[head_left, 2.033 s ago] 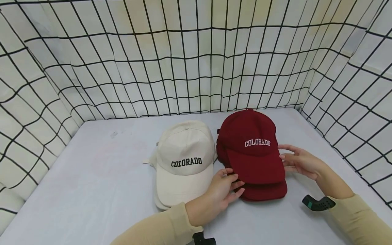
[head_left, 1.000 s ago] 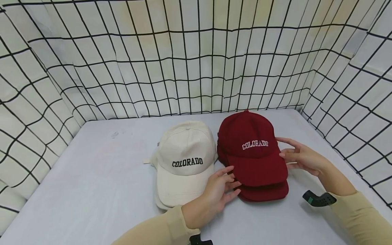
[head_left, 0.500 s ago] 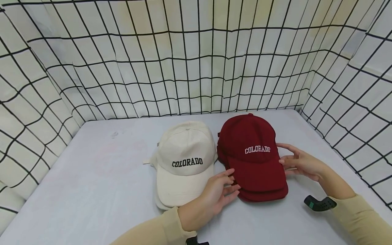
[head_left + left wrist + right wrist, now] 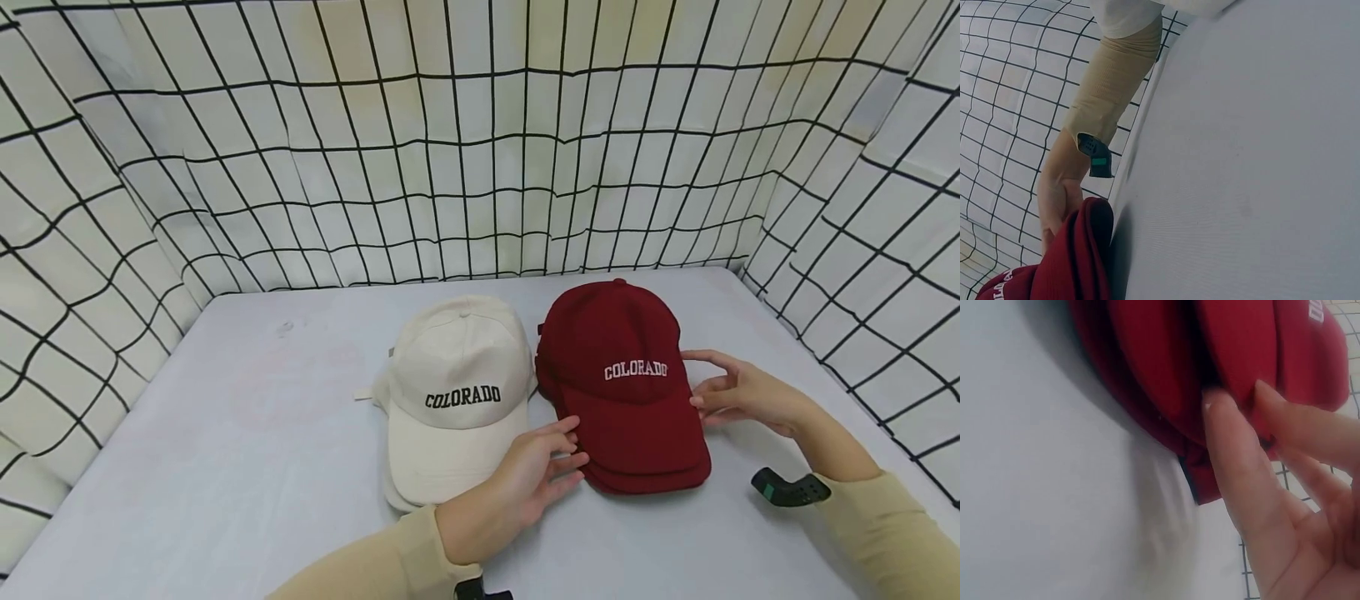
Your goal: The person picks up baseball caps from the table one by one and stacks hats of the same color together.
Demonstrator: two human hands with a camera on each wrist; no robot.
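A dark red baseball cap [image 4: 626, 425] with white COLORADO lettering tops a stack of red caps, brims toward me. At the right edge of its brim, my right hand [image 4: 757, 398] pinches the top cap. Seen from the right wrist, the thumb [image 4: 1232, 444] reaches into the gap below the upper brim [image 4: 1238, 344], while a finger [image 4: 1285, 412] lies against its outside. My left hand [image 4: 517, 483] has its fingers loosely extended, tips right at the brim's left edge. The left wrist view shows the layered red brims [image 4: 1082, 256] from the side.
Close on the left lies a stack of cream caps [image 4: 457, 358] with black COLORADO lettering, under my left forearm's reach. A white-covered table [image 4: 225, 433] carries both stacks. White walls with black grid netting [image 4: 480, 167] enclose the back and sides.
The top red cap first swung slightly left, then came back right and toward me. Its brim now nearly lines up with the one below. Both hands stayed at the brim's sides.
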